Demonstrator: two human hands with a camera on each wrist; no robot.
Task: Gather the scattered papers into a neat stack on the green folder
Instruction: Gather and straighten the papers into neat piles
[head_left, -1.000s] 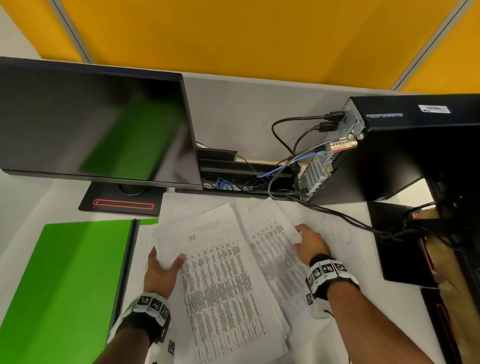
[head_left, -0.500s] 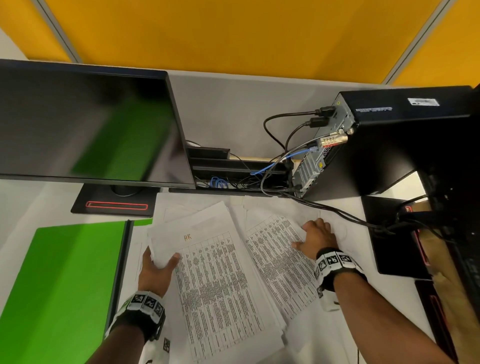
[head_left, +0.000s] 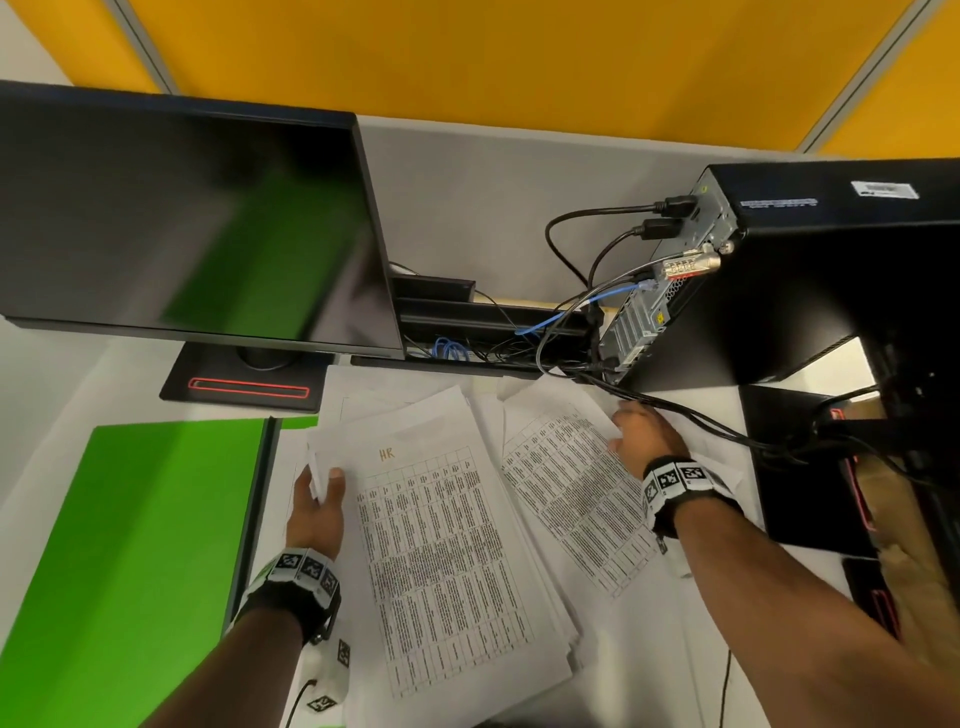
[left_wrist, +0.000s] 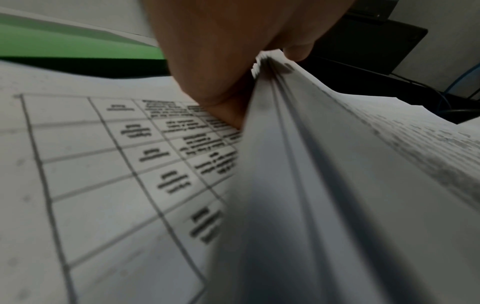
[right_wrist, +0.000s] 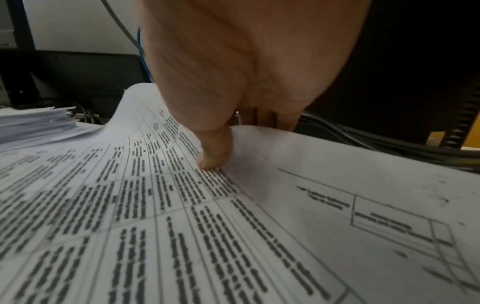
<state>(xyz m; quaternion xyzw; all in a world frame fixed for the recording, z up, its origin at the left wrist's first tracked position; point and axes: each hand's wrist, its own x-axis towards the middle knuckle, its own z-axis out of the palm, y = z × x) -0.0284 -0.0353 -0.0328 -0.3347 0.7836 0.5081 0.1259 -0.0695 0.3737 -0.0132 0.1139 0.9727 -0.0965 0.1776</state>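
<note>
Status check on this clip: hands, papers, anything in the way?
Left hand pinches the HR bundle's edge. Right hand pinches a printed sheet. Green folder bare. Cables lie beside the right hand.

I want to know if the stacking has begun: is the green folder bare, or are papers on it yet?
Bare where visible: the green folder shows plain green, and the papers lie beside it on the desk.

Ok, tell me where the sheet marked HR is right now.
In the head view, the HR sheet tops the paper pile at centre, right of the green folder and below the monitor; the left hand grips its left edge.
</note>
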